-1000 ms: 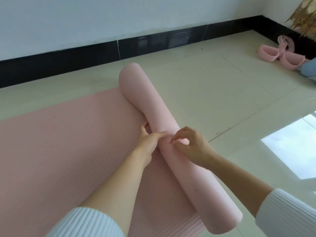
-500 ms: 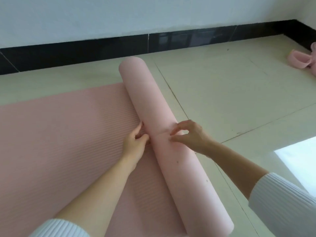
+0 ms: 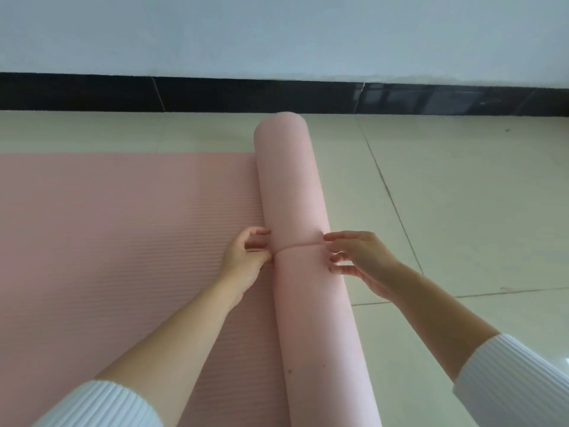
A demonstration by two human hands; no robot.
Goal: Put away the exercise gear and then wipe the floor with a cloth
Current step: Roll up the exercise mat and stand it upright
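Yoga mat point(image 3: 123, 241), pink, ribbed surface: partly rolled and lying on the tiled floor point(image 3: 462, 211). The flat part spreads across the left of the view. The rolled part point(image 3: 301, 186) lies along the flat part's right edge, touching it. Its long axis runs from near the camera toward the black baseboard point(image 3: 277, 94), and its far end stops just short of that baseboard. The pale wall point(image 3: 277, 32) rises above.

Pink band point(image 3: 297, 244): thin, drawn taut across the top of the roll at about mid-length, from one side of the roll to the other. The roll surface dents slightly under it.

Left hand point(image 3: 246, 260): at the left side of the roll, over the flat mat. Thumb and forefinger are pressed together, pinching the band's left end where it leaves the roll. The other fingers are loosely curled above.

Right hand point(image 3: 363, 263): at the right side of the roll, over the floor, fingers curled. The index fingertip meets the band's right end. The end is probably hooked or pinched there, but the contact is too small to resolve. The thumb lies lower, against the side of the roll.

Both forearms are bare. White ribbed sleeves, left point(image 3: 98, 405) and right point(image 3: 517, 383), are pushed up toward the elbows.
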